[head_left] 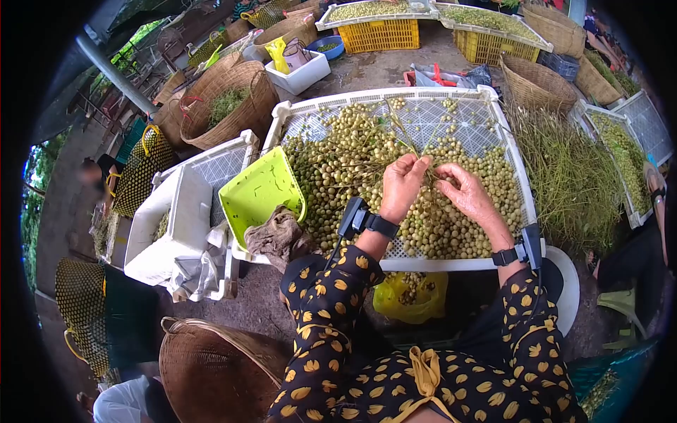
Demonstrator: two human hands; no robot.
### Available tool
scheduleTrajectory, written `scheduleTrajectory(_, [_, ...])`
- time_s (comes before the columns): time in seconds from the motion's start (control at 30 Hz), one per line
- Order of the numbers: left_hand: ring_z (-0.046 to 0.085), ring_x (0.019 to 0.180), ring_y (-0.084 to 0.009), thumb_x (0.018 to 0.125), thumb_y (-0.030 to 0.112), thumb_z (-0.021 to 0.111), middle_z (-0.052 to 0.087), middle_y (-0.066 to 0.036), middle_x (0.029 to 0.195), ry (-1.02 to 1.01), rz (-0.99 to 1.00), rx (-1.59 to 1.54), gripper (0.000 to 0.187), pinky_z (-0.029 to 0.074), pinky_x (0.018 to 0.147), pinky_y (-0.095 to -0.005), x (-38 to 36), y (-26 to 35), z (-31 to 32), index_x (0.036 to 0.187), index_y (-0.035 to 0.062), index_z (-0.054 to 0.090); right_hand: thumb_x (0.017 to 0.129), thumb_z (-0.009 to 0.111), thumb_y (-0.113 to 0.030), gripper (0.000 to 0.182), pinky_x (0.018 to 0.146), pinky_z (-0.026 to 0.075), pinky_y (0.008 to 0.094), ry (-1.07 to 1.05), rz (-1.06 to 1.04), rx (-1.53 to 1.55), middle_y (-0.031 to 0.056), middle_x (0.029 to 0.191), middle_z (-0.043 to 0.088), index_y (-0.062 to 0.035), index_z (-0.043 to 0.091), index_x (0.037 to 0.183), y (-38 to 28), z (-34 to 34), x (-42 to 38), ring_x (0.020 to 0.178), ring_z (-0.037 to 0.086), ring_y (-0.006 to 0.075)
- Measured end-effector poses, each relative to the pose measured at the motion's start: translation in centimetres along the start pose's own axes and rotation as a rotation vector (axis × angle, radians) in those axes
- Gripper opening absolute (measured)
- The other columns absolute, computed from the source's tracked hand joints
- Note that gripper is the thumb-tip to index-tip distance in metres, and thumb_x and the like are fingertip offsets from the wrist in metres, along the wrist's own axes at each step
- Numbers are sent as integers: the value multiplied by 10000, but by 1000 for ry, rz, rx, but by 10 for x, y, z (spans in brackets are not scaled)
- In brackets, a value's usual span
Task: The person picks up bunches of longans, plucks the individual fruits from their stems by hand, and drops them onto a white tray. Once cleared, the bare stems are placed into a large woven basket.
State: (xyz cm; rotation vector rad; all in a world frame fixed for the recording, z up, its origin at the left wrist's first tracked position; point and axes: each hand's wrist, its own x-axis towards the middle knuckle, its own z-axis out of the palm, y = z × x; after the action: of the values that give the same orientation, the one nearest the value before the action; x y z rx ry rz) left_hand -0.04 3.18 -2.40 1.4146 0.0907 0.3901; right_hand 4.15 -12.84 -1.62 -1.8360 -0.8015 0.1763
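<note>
My left hand (404, 187) is closed around the stems of a fruit bunch, and thin bare twigs (397, 125) stick up past its knuckles. Close beside it, my right hand (465, 194) has thumb and fingers pinched together at the same bunch; what they grip is too small to make out. Both hands are over a white mesh tray (465, 265) heaped with small round tan-green fruits (331, 166), which look like longans. More stems lie among the fruits in the tray's middle.
A lime-green basin (262, 189) with a brown cloth (281, 238) sits at the tray's left edge. Stripped twigs (564, 180) are piled on the right. A wicker basket (211, 374) stands front left; a yellow bag (410, 297) hangs below the tray. Other people sit nearby.
</note>
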Motion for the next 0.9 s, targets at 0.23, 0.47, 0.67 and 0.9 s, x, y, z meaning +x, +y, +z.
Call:
scheduleTrajectory(0.23, [499,571,-43,859,226,621,504,26,653,237,124,43,215,433,483,-192,2,-3,3,737,73,533,887,566,-157,194,561,460,238,-91,162,254,26,780,584,-33,557,1036,-9,-2,0,665,556,82])
scheduleTrajectory(0.47, [402,614,-188,828,105,626,406,-68,640,185,360,263,220,367,567,-313,-6,23,14,681,-8,507,898,569,-207,144,460,368,192,26,297,857,-13,707,524,-87,561,976,-18,-11,5,534,465,50])
scheduleTrajectory(0.67, [439,574,-158,816,81,643,450,-59,614,138,522,551,184,378,511,-291,-17,26,22,693,-15,545,883,585,-198,105,426,303,197,187,491,1080,-24,662,482,-121,521,853,11,-13,4,483,398,50])
scheduleTrajectory(0.9, [407,495,-181,802,85,659,435,-61,564,164,518,607,230,340,465,-303,-22,55,25,645,4,512,900,559,-206,113,408,285,203,160,473,1095,-43,618,455,-99,527,920,4,-22,6,445,360,42])
